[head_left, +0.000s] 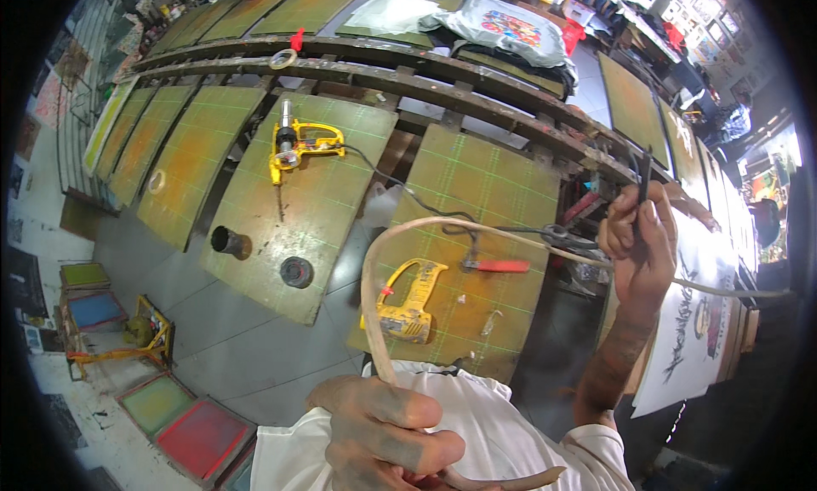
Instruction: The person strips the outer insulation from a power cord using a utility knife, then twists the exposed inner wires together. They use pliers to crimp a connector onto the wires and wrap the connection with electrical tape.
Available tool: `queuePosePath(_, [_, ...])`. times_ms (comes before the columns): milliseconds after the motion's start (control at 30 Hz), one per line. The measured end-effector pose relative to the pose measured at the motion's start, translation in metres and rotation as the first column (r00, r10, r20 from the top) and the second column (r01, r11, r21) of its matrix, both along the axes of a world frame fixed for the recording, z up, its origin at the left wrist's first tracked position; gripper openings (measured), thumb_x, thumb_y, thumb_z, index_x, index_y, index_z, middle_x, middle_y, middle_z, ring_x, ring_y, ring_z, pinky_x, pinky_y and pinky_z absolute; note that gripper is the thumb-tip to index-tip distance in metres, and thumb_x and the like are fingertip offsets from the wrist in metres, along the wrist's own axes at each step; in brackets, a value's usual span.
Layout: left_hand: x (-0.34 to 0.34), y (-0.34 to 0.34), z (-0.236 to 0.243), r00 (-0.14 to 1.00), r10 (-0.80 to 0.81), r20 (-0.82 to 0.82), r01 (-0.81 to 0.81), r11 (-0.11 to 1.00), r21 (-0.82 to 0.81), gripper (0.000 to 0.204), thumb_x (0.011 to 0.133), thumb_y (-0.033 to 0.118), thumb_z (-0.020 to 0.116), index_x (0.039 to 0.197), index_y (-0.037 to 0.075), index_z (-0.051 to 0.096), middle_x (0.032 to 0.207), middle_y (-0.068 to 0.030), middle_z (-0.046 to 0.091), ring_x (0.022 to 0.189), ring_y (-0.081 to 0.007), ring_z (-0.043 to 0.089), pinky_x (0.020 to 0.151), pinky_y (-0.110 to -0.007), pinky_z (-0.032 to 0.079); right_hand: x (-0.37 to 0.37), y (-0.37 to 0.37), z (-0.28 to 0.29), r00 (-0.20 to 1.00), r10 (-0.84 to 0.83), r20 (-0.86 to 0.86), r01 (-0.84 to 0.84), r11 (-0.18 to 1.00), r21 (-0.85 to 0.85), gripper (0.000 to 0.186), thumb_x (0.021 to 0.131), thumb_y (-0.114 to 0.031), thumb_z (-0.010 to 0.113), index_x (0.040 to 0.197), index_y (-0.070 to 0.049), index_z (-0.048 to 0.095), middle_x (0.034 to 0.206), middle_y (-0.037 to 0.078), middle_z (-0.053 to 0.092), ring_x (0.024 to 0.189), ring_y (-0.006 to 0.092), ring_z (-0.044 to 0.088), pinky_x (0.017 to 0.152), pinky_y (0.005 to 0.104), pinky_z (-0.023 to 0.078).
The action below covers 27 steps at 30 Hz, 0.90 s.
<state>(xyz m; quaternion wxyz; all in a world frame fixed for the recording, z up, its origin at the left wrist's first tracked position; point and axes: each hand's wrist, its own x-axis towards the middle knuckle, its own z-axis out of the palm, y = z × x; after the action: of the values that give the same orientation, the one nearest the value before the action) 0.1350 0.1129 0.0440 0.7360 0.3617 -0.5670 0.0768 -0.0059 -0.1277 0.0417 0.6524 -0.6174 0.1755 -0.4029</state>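
My left hand (383, 436) is closed around a long, flat beige strip (368, 295) at the bottom centre, just above my white shirt. The strip rises from that hand, bends over a green-yellow printing board (502, 185) and runs right, passing under my right hand (638, 244). That hand is raised at the right with its fingers closed on a thin black object (644, 178) that sticks upward. A yellow heat gun (408, 308) lies on the board inside the strip's loop. A red-handled tool (500, 266) and metal scissors (557, 234) lie near the right hand.
A second yellow power tool (298, 142) with a black cable lies on the neighbouring board, along with two dark round parts (295, 271). Rusty rails (408, 65) cross behind. Printed shirts (502, 27) lie beyond them, a printed white sheet (689, 321) at right, and framed screens (200, 436) on the floor.
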Motion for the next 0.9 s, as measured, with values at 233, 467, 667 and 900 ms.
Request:
queuePosePath(233, [-0.011,0.011,0.011,0.982,0.161,-0.101,-0.163,0.987,-0.011,0.034,0.064,0.035,0.094,0.082,0.021,0.069,0.068,0.0012,0.054,0.055,-0.0134,0.034,0.049,-0.028,0.023,0.006,-0.002,-0.015,0.999,0.052,-0.001,-0.052,0.998,0.037,0.03,0.109,-0.028,0.052,0.107,0.001,0.057,0.068,-0.003,0.036,0.057,0.005,0.032,0.052,0.0224,0.026])
queuePosePath(467, [-0.015,0.008,-0.005,0.963,0.228,-0.141,-0.245,0.962,-0.121,0.03,0.072,0.038,0.091,0.086,0.024,0.069,0.074,-0.0013,0.059,0.062,-0.0176,0.04,0.053,-0.03,0.028,0.011,-0.002,-0.02,0.998,0.016,-0.06,-0.014,1.0,0.024,0.029,0.108,-0.03,0.053,0.103,-0.002,0.057,0.068,-0.005,0.037,0.057,0.0031,0.031,0.054,0.0215,0.027])
queuePosePath(667, [-0.041,-0.002,0.001,0.889,0.371,-0.267,-0.408,0.908,-0.096,0.016,0.085,0.033,0.083,0.091,0.026,0.07,0.088,0.0017,0.062,0.075,-0.0179,0.046,0.063,-0.031,0.032,0.015,-0.007,-0.02,0.994,0.042,-0.097,-0.036,0.997,0.072,0.029,0.107,-0.031,0.055,0.101,-0.002,0.058,0.067,-0.007,0.036,0.057,0.0021,0.031,0.054,0.0216,0.024])
queuePosePath(900, [-0.032,-0.016,-0.006,0.842,0.532,-0.094,-0.535,0.797,-0.28,0.007,0.091,0.026,0.075,0.095,0.031,0.071,0.087,0.0111,0.057,0.079,-0.0175,0.047,0.072,-0.035,0.032,0.017,-0.007,-0.018,0.989,0.111,-0.1,-0.104,0.992,0.072,0.031,0.106,-0.033,0.057,0.101,-0.002,0.059,0.065,-0.008,0.035,0.056,0.0021,0.03,0.054,0.0221,0.023])
